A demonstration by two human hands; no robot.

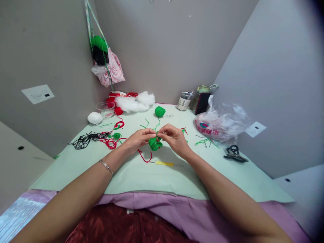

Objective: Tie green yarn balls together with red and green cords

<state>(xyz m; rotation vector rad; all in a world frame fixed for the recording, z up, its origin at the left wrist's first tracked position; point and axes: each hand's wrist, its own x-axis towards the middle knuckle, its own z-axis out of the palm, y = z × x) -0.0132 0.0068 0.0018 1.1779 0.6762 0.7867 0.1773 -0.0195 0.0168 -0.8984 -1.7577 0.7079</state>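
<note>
1 green crochet piece (154,143) between left hand (139,139) and right hand (174,139)

Two hands (138,139) (174,137), one yellow-handled tool (164,163), one phone (201,104), one hair clip (235,155), one clear tub (105,110), one printed plastic bag (215,124), two wall labels (37,94) (255,129).
</note>
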